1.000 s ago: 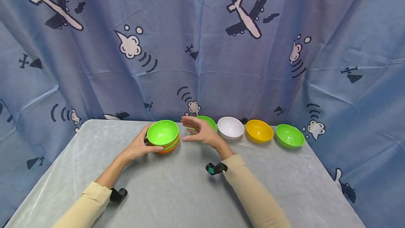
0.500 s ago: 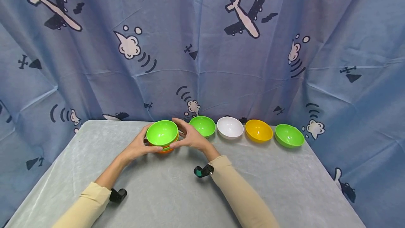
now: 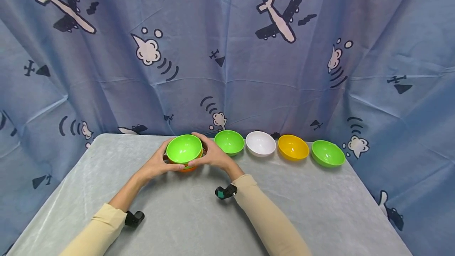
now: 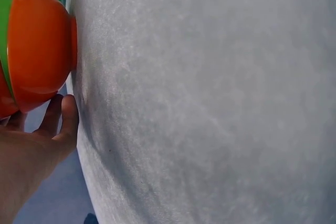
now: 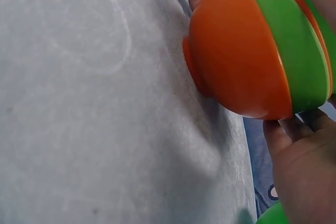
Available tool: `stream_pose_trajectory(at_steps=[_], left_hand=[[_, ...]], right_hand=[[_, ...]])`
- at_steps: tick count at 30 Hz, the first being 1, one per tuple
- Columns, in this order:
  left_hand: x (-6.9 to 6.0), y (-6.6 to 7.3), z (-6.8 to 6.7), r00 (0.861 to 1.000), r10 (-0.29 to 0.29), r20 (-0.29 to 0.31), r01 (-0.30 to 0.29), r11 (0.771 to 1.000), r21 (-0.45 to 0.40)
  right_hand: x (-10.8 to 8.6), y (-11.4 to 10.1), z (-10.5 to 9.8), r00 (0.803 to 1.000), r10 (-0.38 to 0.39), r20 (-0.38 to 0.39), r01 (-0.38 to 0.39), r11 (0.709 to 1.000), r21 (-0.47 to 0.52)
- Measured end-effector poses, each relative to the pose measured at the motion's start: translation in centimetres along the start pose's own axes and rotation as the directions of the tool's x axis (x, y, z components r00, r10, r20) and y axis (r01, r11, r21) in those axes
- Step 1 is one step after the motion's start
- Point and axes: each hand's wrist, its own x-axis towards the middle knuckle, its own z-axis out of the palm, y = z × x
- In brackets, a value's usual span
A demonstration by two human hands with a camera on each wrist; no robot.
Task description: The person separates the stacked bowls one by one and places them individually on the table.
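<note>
A stack of nested green and orange bowls stands on the table, a green bowl (image 3: 184,149) on top. The lowest orange bowl shows in the left wrist view (image 4: 41,48) and in the right wrist view (image 5: 236,51). My left hand (image 3: 155,164) grips the stack from the left, thumb at the front. From the right, my right hand (image 3: 214,155) curls round the same stack, its thumb near the left thumb. Fingers of both hands behind the stack are partly hidden in the head view.
To the right of the stack, a green bowl (image 3: 229,142), a white bowl (image 3: 261,144), a yellow bowl (image 3: 293,147) and another green bowl (image 3: 328,153) stand in a row along the grey table's (image 3: 170,216) back edge. A blue patterned curtain (image 3: 192,58) hangs behind.
My right hand has moved left from in front of the nearest green bowl in the row and has taken hold of the stack. My left hand has stayed on the stack.
</note>
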Motion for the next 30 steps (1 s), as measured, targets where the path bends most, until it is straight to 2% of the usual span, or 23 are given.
stream_pose_trajectory(at_steps=[10,21,25,30], left_hand=[[0.1,-0.1,0.0,1.0,-0.005,0.0,0.005,1.0,-0.008],[0.1,0.1,0.0,1.0,-0.017,-0.014,0.017,1.0,0.014],[0.0,0.1,0.0,1.0,-0.014,-0.019,0.014,1.0,0.017],[-0.1,0.2,-0.1,0.999,-0.044,-0.014,0.045,0.999,0.03]], right_hand=[[0.2,-0.2,0.2,0.999,0.01,-0.043,-0.011,0.999,-0.034],[0.2,-0.6,-0.1,0.993,-0.066,-0.102,0.064,0.998,-0.026],[0.2,-1.2,-0.4,0.988,-0.093,-0.123,0.09,0.995,-0.03],[-0.2,-2.7,-1.0,0.984,-0.117,-0.137,0.115,0.993,-0.023]])
